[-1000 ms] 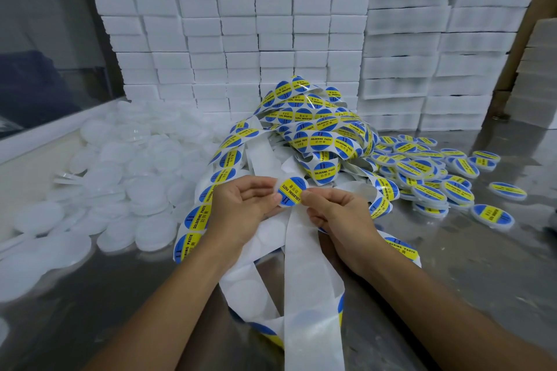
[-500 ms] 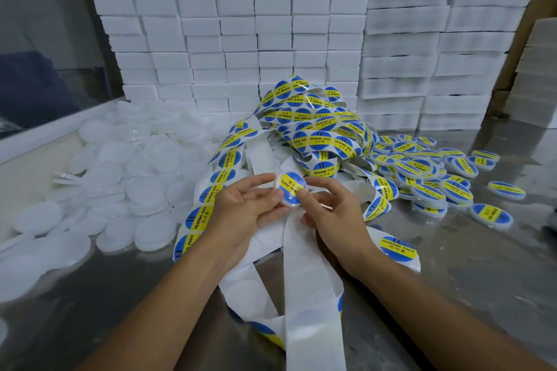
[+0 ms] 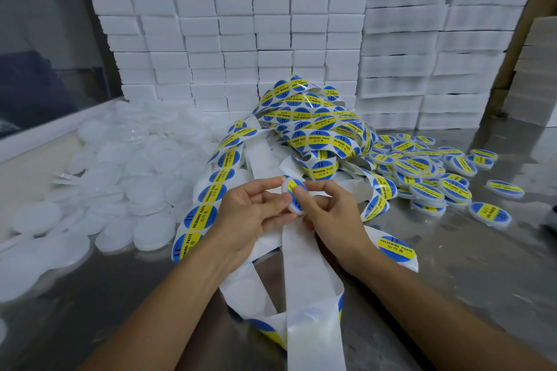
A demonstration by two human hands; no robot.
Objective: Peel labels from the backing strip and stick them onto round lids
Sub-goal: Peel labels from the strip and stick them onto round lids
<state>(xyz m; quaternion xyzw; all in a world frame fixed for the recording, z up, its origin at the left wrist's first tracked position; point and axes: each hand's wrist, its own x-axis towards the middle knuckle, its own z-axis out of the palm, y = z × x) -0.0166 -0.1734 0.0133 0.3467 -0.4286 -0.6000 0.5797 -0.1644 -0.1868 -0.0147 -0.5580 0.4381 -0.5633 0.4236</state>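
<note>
A white round lid (image 3: 294, 197) with a blue-and-yellow label on its face is held up between both hands, tilted on edge. My left hand (image 3: 250, 217) grips its left rim with thumb and fingers. My right hand (image 3: 328, 217) pinches its right side, thumb pressing on the label. Below them runs the white backing strip (image 3: 310, 274), bare where labels have come off. A tangled heap of labelled strip (image 3: 316, 126) lies just behind the hands.
Plain white lids (image 3: 129, 178) are piled on the left of the metal table (image 3: 452, 265). Labelled lids (image 3: 428, 172) lie in a heap on the right. Stacks of white foam blocks (image 3: 271, 39) wall off the back.
The label that both hands held flat over the strip is now on a lid. The lid has risen slightly and turned on edge, with my right thumb pressing the label.
</note>
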